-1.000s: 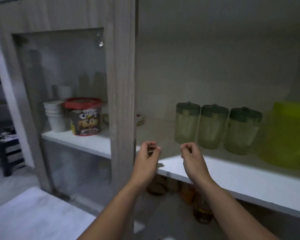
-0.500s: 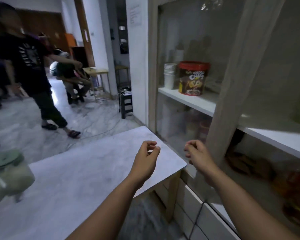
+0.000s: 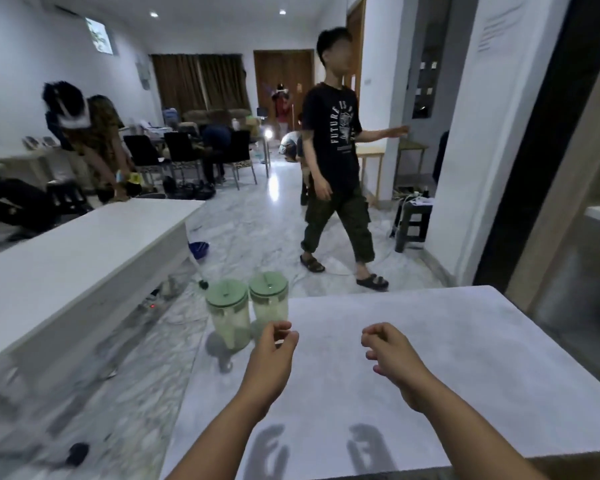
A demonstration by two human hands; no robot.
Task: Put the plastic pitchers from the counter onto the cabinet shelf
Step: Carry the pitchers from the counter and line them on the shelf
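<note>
Two clear plastic pitchers with green lids stand side by side at the far left corner of the white counter (image 3: 430, 358): the left pitcher (image 3: 227, 315) and the right pitcher (image 3: 269, 304). My left hand (image 3: 274, 355) hovers just in front of the right pitcher, fingers loosely curled, holding nothing. My right hand (image 3: 392, 355) is held over the middle of the counter, also loosely curled with nothing in it. The cabinet (image 3: 575, 237) shows only as a frame and glass door at the right edge; its shelf is out of sight.
A person in a black T-shirt (image 3: 336, 161) walks across the marble floor beyond the counter. A long white table (image 3: 84, 251) stands at the left. More people and black chairs (image 3: 184, 150) fill the back of the room. A dark stool (image 3: 413, 223) stands by the white pillar.
My view has swung left from the cabinet shelf with its pitchers to the counter and room. Both hands stayed raised and loosely curled, holding nothing.
</note>
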